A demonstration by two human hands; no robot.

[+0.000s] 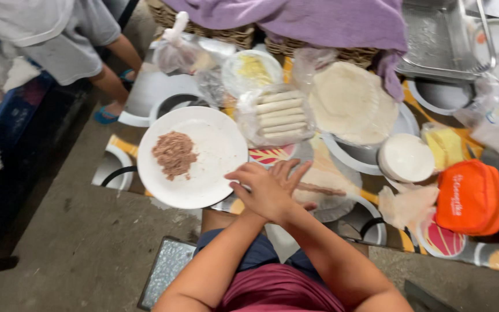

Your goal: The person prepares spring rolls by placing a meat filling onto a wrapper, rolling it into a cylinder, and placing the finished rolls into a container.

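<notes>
Where patterned tablecloth ends, concrete floor.

A bare grey concrete floor spreads below the low desk, whose covering shows bright circles. A dark blue bench stands left, under even light.

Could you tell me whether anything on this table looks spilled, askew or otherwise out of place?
Nothing looks spilled. The white round plate with its small heap of brown minced filling overhangs the table's near edge slightly. The hands overlap above a thin pale wrapper carrying a line of filling. An orange zipped fabric pouch sits among the food.
</notes>
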